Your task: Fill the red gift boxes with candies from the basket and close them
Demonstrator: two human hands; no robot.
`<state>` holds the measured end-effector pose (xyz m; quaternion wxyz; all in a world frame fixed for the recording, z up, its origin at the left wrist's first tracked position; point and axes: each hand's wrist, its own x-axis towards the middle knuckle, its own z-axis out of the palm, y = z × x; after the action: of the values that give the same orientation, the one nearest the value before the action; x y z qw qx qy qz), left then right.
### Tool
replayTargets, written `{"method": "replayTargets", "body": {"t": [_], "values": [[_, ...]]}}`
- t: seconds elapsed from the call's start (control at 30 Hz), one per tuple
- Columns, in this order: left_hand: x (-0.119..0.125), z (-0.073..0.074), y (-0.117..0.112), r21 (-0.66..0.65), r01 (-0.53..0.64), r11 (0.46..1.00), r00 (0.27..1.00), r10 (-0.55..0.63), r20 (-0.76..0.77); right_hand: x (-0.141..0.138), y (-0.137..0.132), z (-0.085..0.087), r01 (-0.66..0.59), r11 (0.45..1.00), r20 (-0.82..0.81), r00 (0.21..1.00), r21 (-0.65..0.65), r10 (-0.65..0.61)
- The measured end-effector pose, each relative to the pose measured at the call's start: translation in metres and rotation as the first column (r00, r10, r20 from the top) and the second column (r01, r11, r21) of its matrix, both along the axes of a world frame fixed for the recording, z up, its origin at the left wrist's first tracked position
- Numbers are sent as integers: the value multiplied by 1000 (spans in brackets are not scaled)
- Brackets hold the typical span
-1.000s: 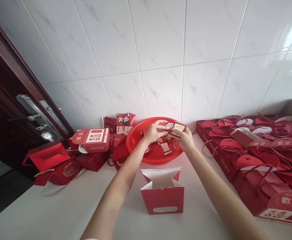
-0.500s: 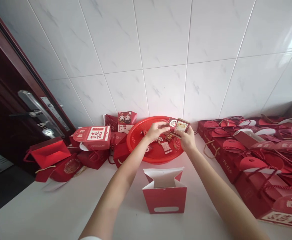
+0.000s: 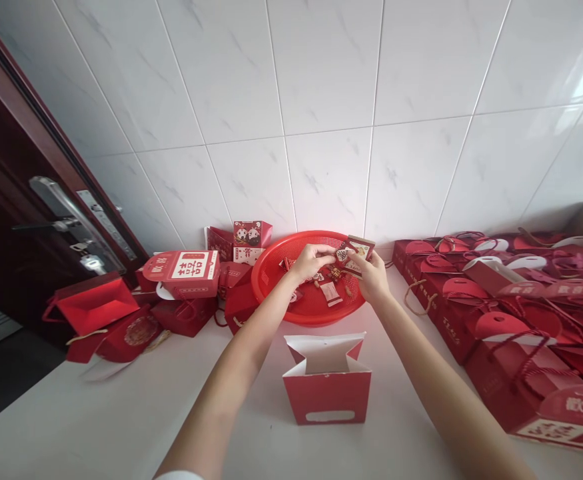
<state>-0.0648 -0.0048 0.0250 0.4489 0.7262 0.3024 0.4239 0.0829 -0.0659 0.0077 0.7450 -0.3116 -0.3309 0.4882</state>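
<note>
Brown-edged packet [image 3: 364, 247] is clamped in the right hand [image 3: 374, 277], thumb across the front, up over the far right side of the red basket [image 3: 307, 319]. Left hand [image 3: 312, 261] is pinched on the left edge of a small red packet [image 3: 344, 256] with a white label, which overlaps the front of the brown one. So the hands are nearly meeting, fingertips just apart.

For handling the two together, I'd go with a light pinch at the edges, line the packets up flat, and let the right thumb do the steadying so nothing slides out. Doing it above the basket seems smart too, since a slip would probably land among the loose wrapped pieces [image 3: 330, 294] below the hands.

Stuff I can't make out: the right fingers are tucked behind the packet, so no clue if there's another one back there. Left hand covers part of the basket. Open box [image 3: 326, 399] sits on the desk [image 3: 251, 437] between the forearms, but its bottom is out of sight. Packed boxes [image 3: 491, 390] right of the right hand run off the edge.
</note>
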Motion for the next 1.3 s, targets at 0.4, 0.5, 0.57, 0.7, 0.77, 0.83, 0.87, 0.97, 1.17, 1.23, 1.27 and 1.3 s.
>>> {"method": "replayTargets", "body": {"t": [0.4,0.5,0.57,0.7,0.77,0.83,0.87,0.97,1.17,1.23,1.27,1.3], "values": [[1,6,-6,-29,-77,997,997,77,-2,-5,-3,3,12,1000,-33,999,-17,-12],[1,8,-9,-56,-80,995,997,81,12,-5,-2,2,25,1000,-21,999,-5,-26],[1,9,-10,-67,-78,995,997,80,20,-5,-1,1,34,999,-28,999,-6,-34],[0,9,-11,-67,-66,996,998,66,3,-4,1,0,56,998,-55,997,-10,-56],[-1,8,-9,-52,-61,997,998,60,-13,-3,2,-1,64,998,-52,997,-6,-64],[-1,6,-7,-25,-60,998,998,59,-28,-4,3,-2,68,998,-61,996,-13,-69],[-1,5,-7,-7,-62,998,998,62,-34,-4,3,-1,69,997,-71,995,-22,-71],[-1,3,-4,60,-78,995,996,81,-41,-3,2,1,53,997,-87,994,-59,-58],[-4,5,-6,123,-35,992,994,47,-99,-1,-3,6,-18,997,-27,1000,-72,16],[-4,5,-7,119,-4,993,992,19,-126,0,-3,5,-42,997,-11,999,-59,41],[-4,5,-8,120,4,993,991,12,-130,0,-3,4,-53,997,-9,999,-53,53],[-4,5,-8,124,4,992,992,12,-127,0,-2,3,-61,997,-12,998,-47,60]]}}
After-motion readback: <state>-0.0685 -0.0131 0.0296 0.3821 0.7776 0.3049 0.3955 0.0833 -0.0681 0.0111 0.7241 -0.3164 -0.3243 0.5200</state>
